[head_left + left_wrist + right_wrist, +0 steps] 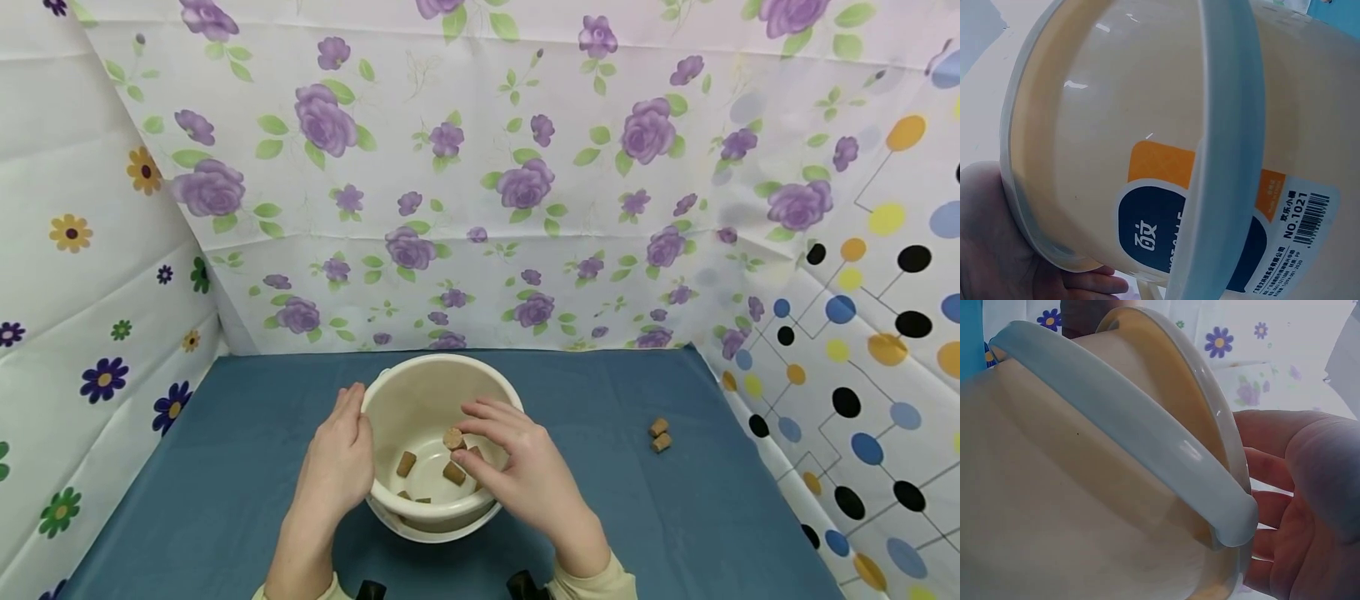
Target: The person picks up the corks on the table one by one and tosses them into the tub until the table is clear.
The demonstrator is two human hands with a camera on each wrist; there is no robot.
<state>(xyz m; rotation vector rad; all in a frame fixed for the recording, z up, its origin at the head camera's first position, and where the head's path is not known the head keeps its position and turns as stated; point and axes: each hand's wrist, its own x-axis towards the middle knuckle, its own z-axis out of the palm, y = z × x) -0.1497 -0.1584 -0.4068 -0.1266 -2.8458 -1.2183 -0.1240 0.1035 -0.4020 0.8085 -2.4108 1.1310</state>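
A cream plastic bucket (437, 512) stands upright, with several short brown corks lying inside, one of them a cork (406, 464) at the left of its floor. My right hand (517, 454) reaches over its right rim and pinches a cork (453, 438) between thumb and fingertips, above the inside. Against the bucket's outer left side rests my left hand (339, 458), fingers fairly straight and together. The left wrist view shows the bucket's pale handle (1232, 125) hanging down across a label. In the right wrist view the pinched cork is hidden behind the rim.
Two corks (660, 435) lie close together on the blue tablecloth (600, 500) to the right. A flowered cloth (480, 192) hangs behind the table, with patterned cloths at the left and right sides.
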